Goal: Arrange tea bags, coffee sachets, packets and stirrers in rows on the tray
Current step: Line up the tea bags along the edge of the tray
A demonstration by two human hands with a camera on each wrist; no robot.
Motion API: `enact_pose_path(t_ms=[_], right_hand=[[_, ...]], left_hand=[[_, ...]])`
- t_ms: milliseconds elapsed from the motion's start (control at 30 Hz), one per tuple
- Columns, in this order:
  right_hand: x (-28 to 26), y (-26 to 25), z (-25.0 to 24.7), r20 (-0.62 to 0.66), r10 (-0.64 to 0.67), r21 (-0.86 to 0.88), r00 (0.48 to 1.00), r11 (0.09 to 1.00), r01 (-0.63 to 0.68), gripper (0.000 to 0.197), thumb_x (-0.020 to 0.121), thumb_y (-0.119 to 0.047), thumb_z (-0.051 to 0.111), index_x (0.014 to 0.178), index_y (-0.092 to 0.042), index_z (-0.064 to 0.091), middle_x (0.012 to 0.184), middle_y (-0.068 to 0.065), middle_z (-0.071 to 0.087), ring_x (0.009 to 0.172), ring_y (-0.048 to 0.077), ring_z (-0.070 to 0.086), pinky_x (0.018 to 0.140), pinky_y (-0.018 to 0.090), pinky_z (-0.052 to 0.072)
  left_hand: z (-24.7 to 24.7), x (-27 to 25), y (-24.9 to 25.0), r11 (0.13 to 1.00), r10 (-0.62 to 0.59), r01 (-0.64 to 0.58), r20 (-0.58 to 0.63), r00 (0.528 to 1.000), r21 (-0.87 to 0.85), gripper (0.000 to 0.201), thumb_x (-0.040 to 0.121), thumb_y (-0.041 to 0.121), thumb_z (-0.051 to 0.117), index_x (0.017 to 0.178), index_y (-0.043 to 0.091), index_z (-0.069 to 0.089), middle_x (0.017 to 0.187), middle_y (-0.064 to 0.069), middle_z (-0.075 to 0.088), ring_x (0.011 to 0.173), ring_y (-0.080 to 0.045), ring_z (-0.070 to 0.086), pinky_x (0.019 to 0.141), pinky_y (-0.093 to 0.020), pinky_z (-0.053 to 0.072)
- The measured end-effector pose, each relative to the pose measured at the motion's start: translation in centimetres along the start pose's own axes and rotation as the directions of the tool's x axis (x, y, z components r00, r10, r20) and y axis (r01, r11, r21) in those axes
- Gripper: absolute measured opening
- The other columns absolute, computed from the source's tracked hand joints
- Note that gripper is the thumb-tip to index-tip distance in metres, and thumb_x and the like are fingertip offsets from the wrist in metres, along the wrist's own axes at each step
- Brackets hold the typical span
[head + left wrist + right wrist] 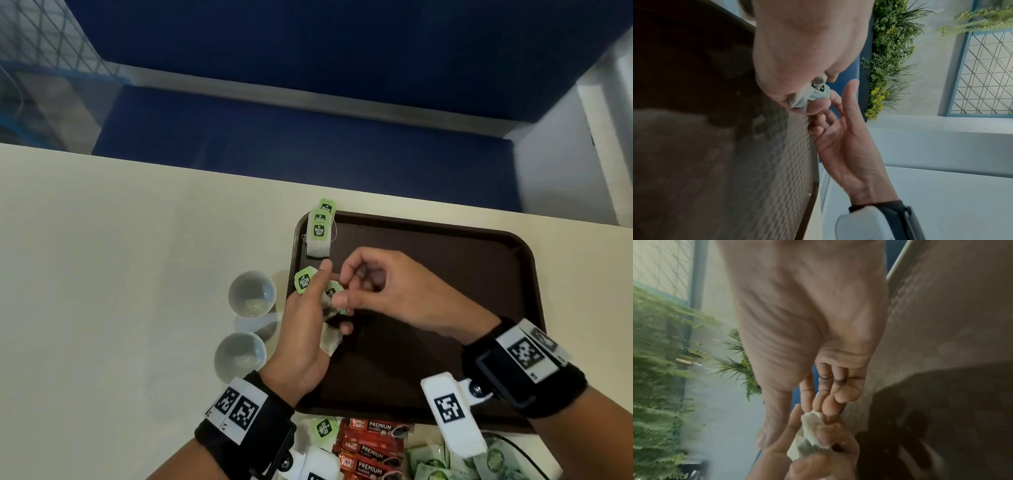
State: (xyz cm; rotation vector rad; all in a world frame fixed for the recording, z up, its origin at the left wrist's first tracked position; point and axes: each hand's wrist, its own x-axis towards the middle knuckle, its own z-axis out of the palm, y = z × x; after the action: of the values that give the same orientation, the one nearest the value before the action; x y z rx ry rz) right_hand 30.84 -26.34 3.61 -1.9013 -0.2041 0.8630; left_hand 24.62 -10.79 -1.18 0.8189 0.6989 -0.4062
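A pale worktop [120, 240] is filling most of the head view, with a dark blue bench seat [274, 137] running along its far side. A brown tray [479, 274] with a chequered surface is lying on the right part of the worktop, its long side running left to right.

Both hands are meeting over the near left part of the tray. The left hand [305, 329] is reaching in from the near left, and its grip is grasping a tea bag [330, 342]: the pale pouch is showing below the fingers, and a green tag [305, 280] is sticking out at the far side of the hand. The right hand [387, 291] is coming in from the right with curled fingers, and its grip is pinching a second green tag [334, 294] between thumb and fingertips, right against the left hand. Whether the two tags belong to one bag cannot be told.

In the far left corner of the tray, a stack of tea bags [320, 229] with green tags is lying in a short overlapping line, the farthest tag hanging over the rim.

Two small white cups [251, 294] are standing on the worktop just left of the tray, one nearer than the other. At the near edge, red coffee sachets [373, 448] are lying piled beside pale green packets [442, 462] and another loose tea bag [325, 428].
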Motion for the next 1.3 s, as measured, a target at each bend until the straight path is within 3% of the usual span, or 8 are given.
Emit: enact_pose_path(t_ms=[167,400,500,567,667,767,967,1300], right_hand=[[-1.0,0.7,0.7,-0.097,-0.004,-0.119,0.995,0.993,-0.008,0.033,0.08,-0.035,0.094,0.099,-0.027,0.069,0.092,-0.001,0.072,0.078,0.016,0.067,0.073,0.029,0.056],[-0.4,1.0,0.2,-0.318,-0.055,-0.191,0.946,0.982,-0.007,0.013,0.092,-0.027,0.082,0.089,-0.029,0.069,0.087,-0.012,0.072,0.08,0.003,0.068,0.071,0.013,0.05],[0.2,1.0,0.0,-0.334,-0.032,0.013,0.942,0.999,0.038,0.011,0.095,-0.022,0.079,0.093,-0.025,0.069,0.096,-0.005,0.074,0.09,0.01,0.07,0.079,0.029,0.059],[0.8,0.8,-0.2,-0.375,-0.023,0.106,0.927,0.992,0.068,0.009,0.098,-0.019,0.076,0.099,-0.02,0.068,0.097,0.0,0.075,0.089,0.017,0.071,0.076,0.03,0.059],[2.2,0.6,-0.3,-0.45,-0.074,0.052,0.89,0.993,0.108,0.008,0.101,-0.02,0.073,0.104,-0.02,0.066,0.094,0.0,0.075,0.089,0.02,0.073,0.077,0.032,0.061],[4.1,1.0,0.2,-0.398,-0.138,-0.093,0.907,0.99,0.11,0.008,0.101,-0.022,0.072,0.105,-0.024,0.065,0.09,-0.006,0.074,0.086,0.012,0.071,0.082,0.034,0.061],[7.2,2.0,2.1,-0.305,-0.158,-0.25,0.939,0.965,0.081,0.009,0.101,-0.017,0.073,0.106,-0.022,0.067,0.097,-0.009,0.071,0.09,0.006,0.067,0.08,0.016,0.05],[8.6,2.9,2.7,-0.413,-0.198,-0.312,0.889,0.948,0.066,0.014,0.1,-0.021,0.074,0.11,-0.027,0.067,0.11,-0.011,0.051,0.092,-0.001,0.056,0.091,0.021,0.049]], left_hand=[[0.2,0.2,-0.2,1.0,0.022,-0.022,-0.016,1.0,0.022,0.054,0.103,0.045,0.067,0.123,-0.005,0.07,0.1,-0.018,0.073,0.08,-0.021,0.069,0.06,-0.031,0.051],[0.3,-0.4,-0.6,0.998,0.058,-0.057,-0.02,0.998,0.041,0.04,0.103,0.035,0.07,0.124,0.002,0.075,0.104,-0.016,0.074,0.088,-0.024,0.071,0.056,-0.031,0.051],[0.2,-0.5,-0.9,0.999,0.045,-0.045,-0.044,0.998,0.006,0.038,0.104,0.035,0.07,0.123,0.003,0.075,0.101,-0.013,0.073,0.08,-0.02,0.07,0.055,-0.03,0.049],[0.1,-0.5,-1.1,0.999,0.047,-0.048,-0.073,0.996,-0.002,0.035,0.103,0.035,0.07,0.117,0.004,0.074,0.096,-0.014,0.071,0.076,-0.02,0.069,0.054,-0.03,0.049],[-0.3,-0.5,-1.4,0.998,0.059,-0.059,-0.12,0.991,0.001,0.027,0.102,0.033,0.071,0.109,0.007,0.073,0.092,-0.016,0.069,0.075,-0.021,0.069,0.053,-0.029,0.049],[-0.4,-0.7,-1.6,0.998,0.061,-0.06,-0.145,0.988,0.01,0.023,0.102,0.031,0.071,0.102,0.008,0.074,0.089,-0.016,0.07,0.074,-0.022,0.068,0.052,-0.029,0.049],[-0.6,-0.8,-1.8,0.999,0.046,-0.044,-0.159,0.986,0.016,0.03,0.102,0.03,0.071,0.11,0.002,0.075,0.089,-0.014,0.073,0.074,-0.02,0.07,0.053,-0.03,0.05],[-0.7,-0.3,-1.3,1.0,0.015,-0.013,-0.129,0.992,0.013,0.029,0.101,0.032,0.072,0.107,0.004,0.075,0.089,-0.014,0.072,0.077,-0.021,0.069,0.052,-0.029,0.051]])
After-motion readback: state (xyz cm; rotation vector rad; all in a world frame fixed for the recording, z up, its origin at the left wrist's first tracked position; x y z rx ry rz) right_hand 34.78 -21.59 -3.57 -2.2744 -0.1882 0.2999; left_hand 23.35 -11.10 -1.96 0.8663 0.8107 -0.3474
